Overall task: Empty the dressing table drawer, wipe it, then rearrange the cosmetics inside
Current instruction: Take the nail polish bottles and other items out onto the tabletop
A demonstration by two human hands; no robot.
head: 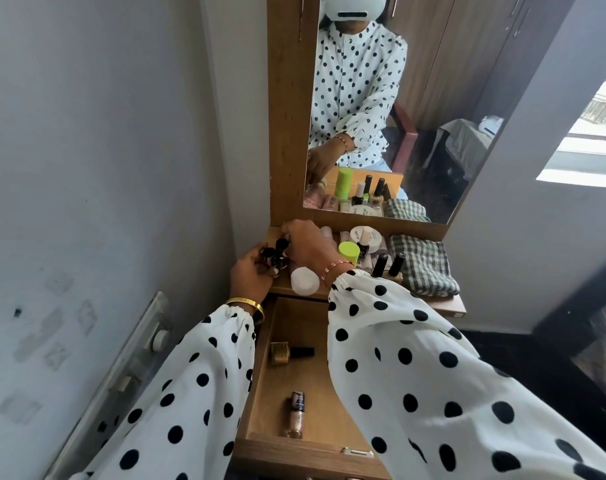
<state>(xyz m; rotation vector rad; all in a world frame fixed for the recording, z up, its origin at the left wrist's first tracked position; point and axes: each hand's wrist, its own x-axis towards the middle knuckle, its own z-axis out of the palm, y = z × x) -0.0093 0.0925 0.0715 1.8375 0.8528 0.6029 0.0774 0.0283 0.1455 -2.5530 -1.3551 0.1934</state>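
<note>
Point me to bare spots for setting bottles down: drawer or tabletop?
Drawer: its floor is bare between the gold bottle and the glitter bottle, and right of both as far as the sleeve hides it. Tabletop is crowded: cosmetics from both hands across to the checked cloth.

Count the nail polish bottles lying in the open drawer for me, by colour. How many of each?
Gold bottle: 1
Pinkish glitter bottle: 1
Total: 2 showing in the drawer; the sleeves hide its sides.
</note>
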